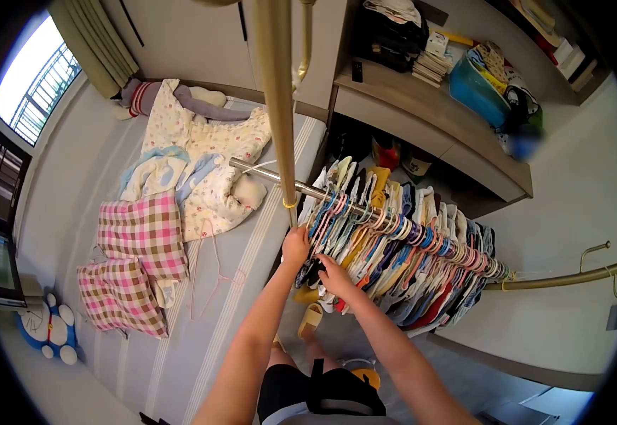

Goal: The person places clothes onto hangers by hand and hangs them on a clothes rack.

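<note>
A metal rail [259, 173] carries a long, tightly packed row of clothes on hangers [393, 262]. At the left end of the row, my left hand [296, 246] is closed beside the upright pole [280, 106]; what its fingers hold, if anything, is hidden. My right hand [334, 275] is just to the right and a little lower, against the nearest hanging clothes, its fingers partly spread. Whether it touches a garment is unclear. A pink wire hanger [218, 275] lies on the bed [202, 368] to the left.
On the bed are two checked pillows [142, 234], a floral quilt [206, 134] and plush toys. Behind the clothes, a wooden desk [407, 106] holds a blue basket [475, 88]. Yellow slippers [311, 320] and a yellow stool [370, 377] are on the floor.
</note>
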`<state>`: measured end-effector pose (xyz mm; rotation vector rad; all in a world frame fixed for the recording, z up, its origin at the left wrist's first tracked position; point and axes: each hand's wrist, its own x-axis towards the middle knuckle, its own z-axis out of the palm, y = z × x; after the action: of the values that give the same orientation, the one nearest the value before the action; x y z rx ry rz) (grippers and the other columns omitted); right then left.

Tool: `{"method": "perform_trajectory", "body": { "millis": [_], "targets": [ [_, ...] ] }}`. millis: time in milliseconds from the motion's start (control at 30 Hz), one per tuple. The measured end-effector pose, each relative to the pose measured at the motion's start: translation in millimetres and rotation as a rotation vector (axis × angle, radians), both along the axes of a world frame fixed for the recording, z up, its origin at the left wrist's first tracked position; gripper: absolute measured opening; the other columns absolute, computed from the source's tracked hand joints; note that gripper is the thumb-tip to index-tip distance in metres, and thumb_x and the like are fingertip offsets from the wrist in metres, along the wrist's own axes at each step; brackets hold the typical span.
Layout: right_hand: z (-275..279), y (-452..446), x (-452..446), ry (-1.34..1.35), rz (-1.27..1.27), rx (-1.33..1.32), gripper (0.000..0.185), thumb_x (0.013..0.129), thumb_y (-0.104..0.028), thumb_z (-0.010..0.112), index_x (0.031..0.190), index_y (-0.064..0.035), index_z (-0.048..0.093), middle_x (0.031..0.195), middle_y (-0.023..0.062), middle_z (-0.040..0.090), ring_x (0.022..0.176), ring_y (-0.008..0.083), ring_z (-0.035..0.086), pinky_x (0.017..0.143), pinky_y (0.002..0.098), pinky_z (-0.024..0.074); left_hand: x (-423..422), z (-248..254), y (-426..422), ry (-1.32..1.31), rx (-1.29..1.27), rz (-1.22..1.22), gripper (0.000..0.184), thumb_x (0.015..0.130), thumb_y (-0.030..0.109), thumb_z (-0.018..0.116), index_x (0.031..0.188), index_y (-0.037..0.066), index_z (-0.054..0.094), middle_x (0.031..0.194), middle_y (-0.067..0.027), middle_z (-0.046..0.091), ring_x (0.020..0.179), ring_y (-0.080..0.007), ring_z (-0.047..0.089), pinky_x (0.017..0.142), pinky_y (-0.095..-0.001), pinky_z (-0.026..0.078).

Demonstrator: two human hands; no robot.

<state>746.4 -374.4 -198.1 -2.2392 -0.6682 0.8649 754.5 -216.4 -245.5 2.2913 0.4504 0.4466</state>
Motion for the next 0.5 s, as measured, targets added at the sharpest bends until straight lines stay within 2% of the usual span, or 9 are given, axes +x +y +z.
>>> {"method": "perform_trajectory", "body": {
  "millis": [67,100,167,200,233,300,400,433,500],
  "targets": [
    [-4,3,0,-0.026,-0.032,0.051,0.045,0.088,-0.012,0.047,0.131,-0.0101,0.037,0.134,0.0111,0.038,0.092,0.0259,0.058,0.078,0.0344,0.0453,-3,-4,2,0.086,0.041,-0.015,0.017,0.083,0.011,0.054,0.096,0.002,0.059,0.083,-0.0189,0.057,0.079,-0.0382,0.054,0.068,-0.0457,0.043],
    [-13,5,-6,-0.169,-0.103,0.123,0.037,0.088,-0.011,0.047,0.125,-0.0081,0.044,0.125,0.0105,0.047,0.079,0.0228,0.06,0.071,0.032,0.0459,-6,-15,5,0.042,0.024,-0.025,0.02,0.082,0.01,0.054,0.099,0.003,0.06,0.088,-0.0175,0.057,0.085,-0.037,0.053,0.074,-0.0438,0.043],
    [-8,17,-12,-0.256,-0.146,0.152,0.03,0.088,-0.01,0.046,0.117,-0.0063,0.051,0.114,0.01,0.054,0.075,0.0213,0.061,0.068,0.0314,0.0466,-23,-10,11,-0.156,-0.036,0.037,0.021,0.081,0.008,0.054,0.1,0.003,0.06,0.09,-0.0166,0.057,0.085,-0.0369,0.053,0.075,-0.0416,0.044],
    [-16,25,-19,-0.346,-0.168,0.237,0.025,0.087,-0.009,0.047,0.111,-0.0057,0.055,0.107,0.0099,0.057,0.069,0.0206,0.06,0.065,0.0315,0.0467,-38,-5,17,-0.203,-0.069,0.075,0.016,0.082,0.008,0.054,0.096,0.003,0.06,0.092,-0.0164,0.058,0.087,-0.0347,0.054,0.078,-0.0392,0.044],
    [3,39,-27,-0.138,-0.213,0.207,0.025,0.087,-0.01,0.044,0.108,-0.0068,0.056,0.107,0.0103,0.058,0.086,0.0292,0.059,0.075,0.0354,0.0471,-56,-14,28,-0.179,-0.085,0.129,0.016,0.082,0.008,0.054,0.095,0.003,0.06,0.091,-0.0164,0.058,0.086,-0.0347,0.055,0.078,-0.039,0.044],
    [-23,62,-42,-0.186,-0.134,0.305,0.021,0.085,-0.008,0.046,0.102,-0.0055,0.058,0.098,0.0099,0.061,0.084,0.0291,0.06,0.073,0.0344,0.0476,-104,-38,52,-0.136,-0.12,0.226,0.015,0.081,0.008,0.054,0.094,0.003,0.061,0.089,-0.0163,0.058,0.085,-0.0347,0.055,0.077,-0.0388,0.044],
    [-38,101,-73,-0.083,-0.022,0.324,0.017,0.083,-0.007,0.048,0.096,-0.0056,0.059,0.093,0.0102,0.062,0.085,0.0289,0.06,0.073,0.0346,0.0475,-187,-96,99,-0.052,-0.148,0.498,0.011,0.08,0.005,0.054,0.087,0.001,0.061,0.084,-0.0177,0.059,0.081,-0.0347,0.055,0.073,-0.0406,0.044],
    [-48,111,-84,-0.029,-0.004,0.339,0.016,0.084,-0.009,0.048,0.096,-0.0063,0.059,0.092,0.0098,0.062,0.084,0.0291,0.06,0.072,0.0348,0.0476,-216,-115,117,0.013,-0.112,0.523,0.011,0.079,0.006,0.054,0.087,0.001,0.061,0.085,-0.0174,0.058,0.082,-0.0343,0.055,0.073,-0.0405,0.044],
    [-73,126,-105,-0.075,0.103,0.317,0.019,0.085,-0.006,0.047,0.1,-0.0038,0.058,0.088,0.0083,0.061,0.062,0.0187,0.061,0.058,0.0289,0.0471,-264,-142,150,0.159,-0.017,0.546,0.013,0.079,0.007,0.055,0.089,0.001,0.06,0.087,-0.0167,0.058,0.084,-0.034,0.055,0.072,-0.0405,0.045]
  ]
}}
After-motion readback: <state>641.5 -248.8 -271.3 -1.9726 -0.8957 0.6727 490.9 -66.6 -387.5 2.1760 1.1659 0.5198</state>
